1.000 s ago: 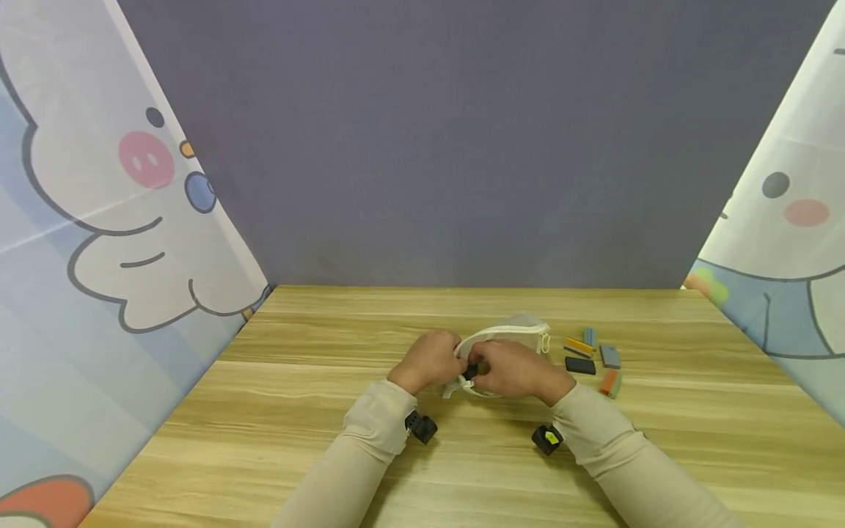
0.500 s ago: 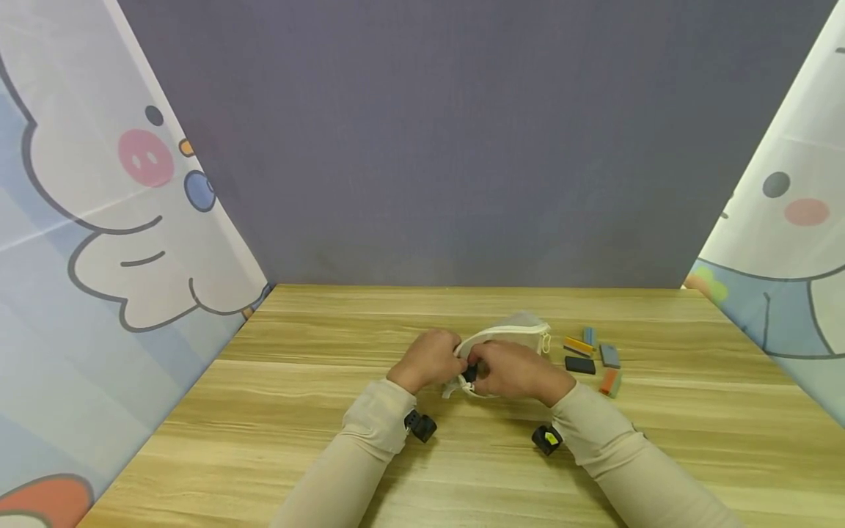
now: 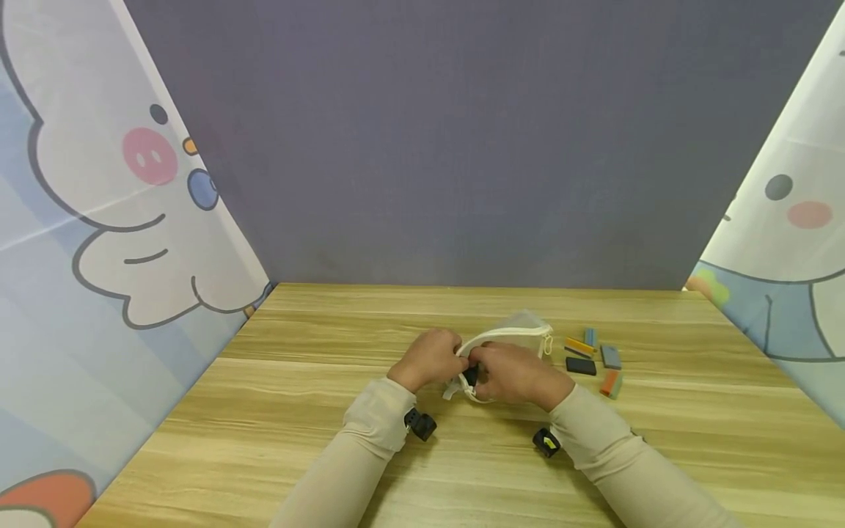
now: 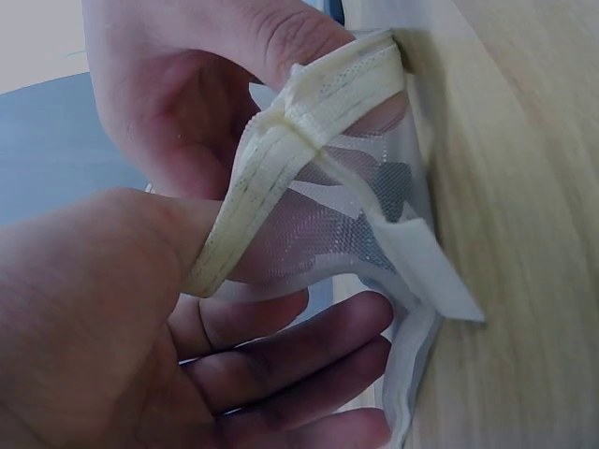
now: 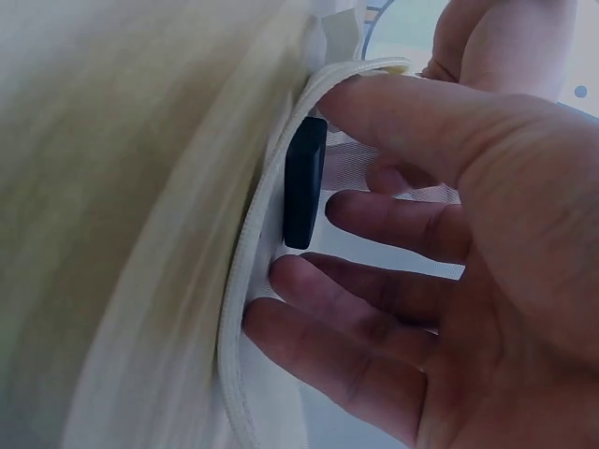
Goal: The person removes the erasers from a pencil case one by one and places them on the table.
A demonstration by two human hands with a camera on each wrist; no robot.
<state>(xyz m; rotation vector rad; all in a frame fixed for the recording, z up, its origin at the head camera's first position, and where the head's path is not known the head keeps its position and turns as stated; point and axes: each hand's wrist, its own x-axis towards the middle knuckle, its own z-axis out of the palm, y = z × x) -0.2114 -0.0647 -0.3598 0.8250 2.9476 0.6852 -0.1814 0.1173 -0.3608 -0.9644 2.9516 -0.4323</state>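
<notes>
A whitish mesh zip pouch (image 3: 521, 334) lies on the wooden table with its mouth spread apart. My left hand (image 3: 432, 358) pinches the pouch's left end; in the left wrist view, the thumb goes inside the mesh and the fingers lie outside. My right hand (image 3: 518, 372) reaches into the mouth. A small black rectangular block (image 5: 304, 182) sits inside against the pouch wall, beside the cream zipper edge (image 5: 245, 253). In the right wrist view, the right fingers (image 5: 351, 351) are spread and loosely bent, the thumb near the block's top end. Whether they touch the block, I cannot tell.
Right of the pouch lie several small pieces: a black block (image 3: 581, 366), a grey one (image 3: 610, 357), a blue one (image 3: 590, 337), an orange-yellow one (image 3: 581, 345) and an orange-and-green one (image 3: 611, 383). A grey panel (image 3: 422, 147) stands behind the table.
Hardly anything differs. The right hand has shifted slightly at the pouch's mouth, while the left keeps its hold. The head view has moved a little.
</notes>
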